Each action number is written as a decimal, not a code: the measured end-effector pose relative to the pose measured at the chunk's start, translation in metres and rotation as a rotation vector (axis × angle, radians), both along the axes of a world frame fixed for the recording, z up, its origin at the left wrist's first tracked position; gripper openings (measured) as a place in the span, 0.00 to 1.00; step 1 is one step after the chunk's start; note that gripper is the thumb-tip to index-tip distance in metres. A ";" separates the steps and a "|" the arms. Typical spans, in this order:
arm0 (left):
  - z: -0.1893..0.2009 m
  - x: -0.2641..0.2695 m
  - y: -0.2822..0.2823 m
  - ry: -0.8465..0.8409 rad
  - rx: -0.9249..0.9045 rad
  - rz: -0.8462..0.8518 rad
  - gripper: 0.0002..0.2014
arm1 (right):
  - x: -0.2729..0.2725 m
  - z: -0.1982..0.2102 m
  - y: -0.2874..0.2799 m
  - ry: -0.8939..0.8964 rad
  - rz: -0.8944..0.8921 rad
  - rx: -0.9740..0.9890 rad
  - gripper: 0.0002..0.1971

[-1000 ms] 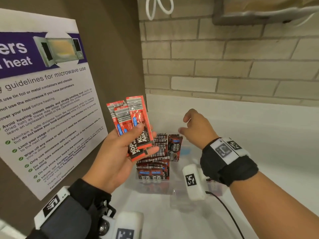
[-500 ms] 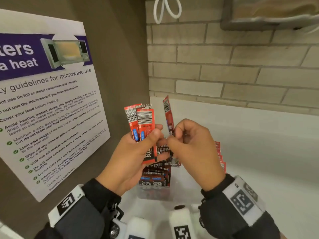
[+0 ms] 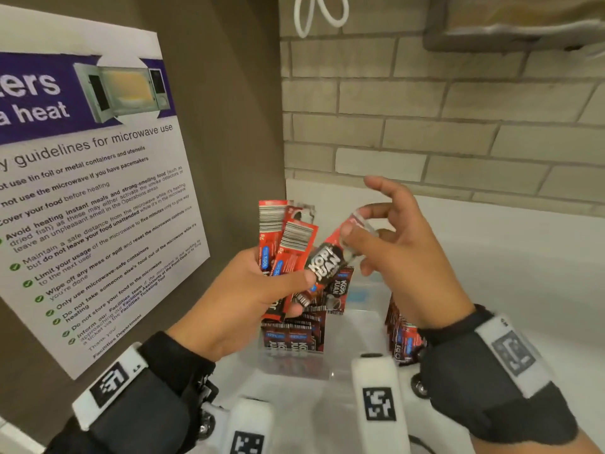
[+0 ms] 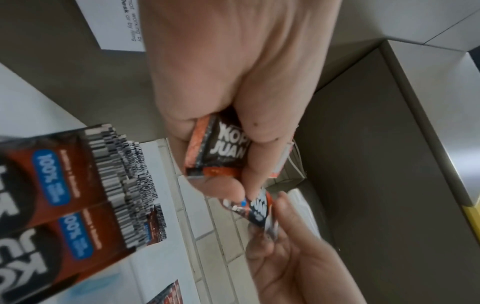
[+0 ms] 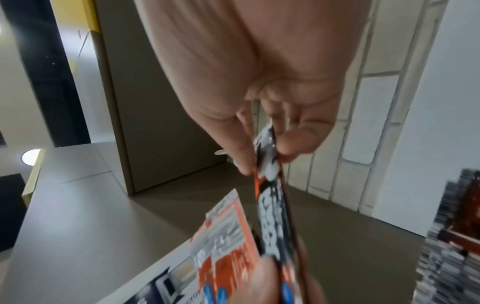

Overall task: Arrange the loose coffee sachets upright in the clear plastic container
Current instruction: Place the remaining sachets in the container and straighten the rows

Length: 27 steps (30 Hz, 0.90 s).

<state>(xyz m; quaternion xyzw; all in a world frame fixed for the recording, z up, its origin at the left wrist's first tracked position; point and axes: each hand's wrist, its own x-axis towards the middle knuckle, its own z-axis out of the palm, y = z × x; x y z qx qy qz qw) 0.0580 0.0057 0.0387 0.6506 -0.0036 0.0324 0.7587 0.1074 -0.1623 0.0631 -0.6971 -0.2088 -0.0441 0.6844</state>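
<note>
The brick wall [image 3: 425,126] fills the head view from twelve to three o'clock, and the microwave guidelines poster [image 3: 91,178] hangs on the brown panel from nine to eleven, neither part of the job. Beneath them the white table [image 3: 507,273] carries the clear plastic container [image 3: 357,326] near six o'clock, its walls hard to trace. Inside, at its seven o'clock side, a packed row of sachets [image 3: 294,339] stands on end, barcodes up, which I judge to be the finished pattern the rest must match. At about four o'clock of the container, partly behind the right wrist, a second group of sachets [image 3: 401,335] also stands on edge; whether it sits inside the container or just beside it I cannot tell. Above the container the left hand [image 3: 242,299] grips a small fan of sachets [image 3: 281,244], fingers and thumb curled round their lower ends so the barcoded tops splay free; held that way it probably serves as a magazine to draw from. The right hand [image 3: 402,253] pinches the top end of a single sachet [image 3: 327,262] between thumb and fingers, with the index finger lifted clear, while its lower end is still touching the left thumb. Gripping by one end seems meant to let it hang upright, ready to drop into the row.
</note>
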 end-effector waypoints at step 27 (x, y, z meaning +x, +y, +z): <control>0.006 0.002 -0.001 -0.028 -0.098 0.213 0.17 | 0.024 0.014 -0.017 -0.158 -0.118 -0.422 0.07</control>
